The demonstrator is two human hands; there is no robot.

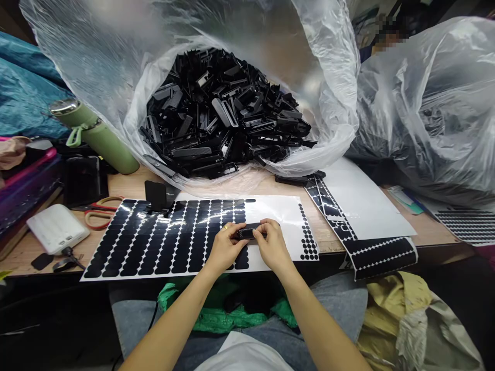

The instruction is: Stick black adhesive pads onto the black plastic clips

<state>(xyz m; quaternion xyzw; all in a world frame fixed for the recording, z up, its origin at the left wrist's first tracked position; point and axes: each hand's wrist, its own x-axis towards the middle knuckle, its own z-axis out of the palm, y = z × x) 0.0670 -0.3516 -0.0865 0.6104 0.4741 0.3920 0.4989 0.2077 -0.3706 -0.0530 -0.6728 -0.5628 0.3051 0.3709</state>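
Between both hands is a small black plastic part [248, 233], long and narrow, held level above a sticker sheet. My left hand [227, 245] grips its left end, and my right hand [273, 243] has thumb and fingers closed on its right end. Under them lies the white sheet [270, 211] with rows of black rounded stickers [166, 237]; its right portion is bare backing, with small black dots [308, 239] along the edge. Behind the hands, a clear plastic bag [340, 113] lies open, full of similar black parts [228, 113].
Red-handled scissors [101, 211], a white power bank [58, 228] and a green bottle [100, 136] are on the left. More sticker sheets [382, 257] overhang the table edge at right. A second plastic bag [433, 103] stands far right. A black stand [157, 196] sits on the sheet.
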